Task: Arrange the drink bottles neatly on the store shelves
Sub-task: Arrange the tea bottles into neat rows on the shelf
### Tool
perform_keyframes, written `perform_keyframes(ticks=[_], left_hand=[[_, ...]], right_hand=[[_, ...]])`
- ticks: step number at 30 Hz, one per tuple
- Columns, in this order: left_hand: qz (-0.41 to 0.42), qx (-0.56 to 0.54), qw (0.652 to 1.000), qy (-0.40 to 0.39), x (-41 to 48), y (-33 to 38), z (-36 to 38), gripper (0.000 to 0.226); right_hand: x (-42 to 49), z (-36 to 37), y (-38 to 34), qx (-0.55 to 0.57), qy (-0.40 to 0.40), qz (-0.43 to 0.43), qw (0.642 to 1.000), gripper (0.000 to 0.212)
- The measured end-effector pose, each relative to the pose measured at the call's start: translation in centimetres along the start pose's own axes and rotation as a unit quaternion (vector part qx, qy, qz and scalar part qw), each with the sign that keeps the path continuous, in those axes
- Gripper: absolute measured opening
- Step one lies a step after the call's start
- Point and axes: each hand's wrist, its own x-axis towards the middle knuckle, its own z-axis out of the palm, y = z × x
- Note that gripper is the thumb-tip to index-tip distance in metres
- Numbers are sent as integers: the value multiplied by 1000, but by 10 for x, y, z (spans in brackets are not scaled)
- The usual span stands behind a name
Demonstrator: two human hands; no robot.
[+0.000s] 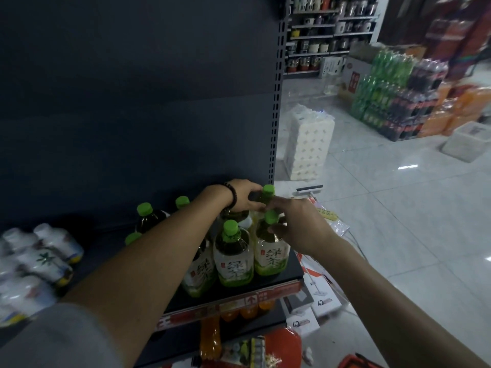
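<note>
Several green-capped tea bottles stand upright at the right end of a dark shelf [279,281]. My left hand [243,196] reaches to the back and grips the rearmost bottle [267,193] just under its green cap. My right hand [297,225] closes around the neck of the front right bottle [269,254]. Beside that one stands another tea bottle [232,257], untouched. More green caps [144,209] show further left behind my left forearm, which hides parts of those bottles.
White bottles [39,256] lie in a pack at the shelf's left. Orange drinks [210,338] sit on the shelf below. Flat boxes [318,301] lie on the tiled floor to the right, with a tissue pack [308,144] and stacked soda crates [393,94] beyond.
</note>
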Motion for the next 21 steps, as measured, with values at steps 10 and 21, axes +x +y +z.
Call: perform_keyframes(ticks=[10,21], left_hand=[[-52,-76,989,117,-74,-4,-14,90],[-82,116,981,134,-122,2,51,157]], right_hand=[[33,-3,36,283,-42,196,938,43],[52,9,39,364,-160,114,911,29]])
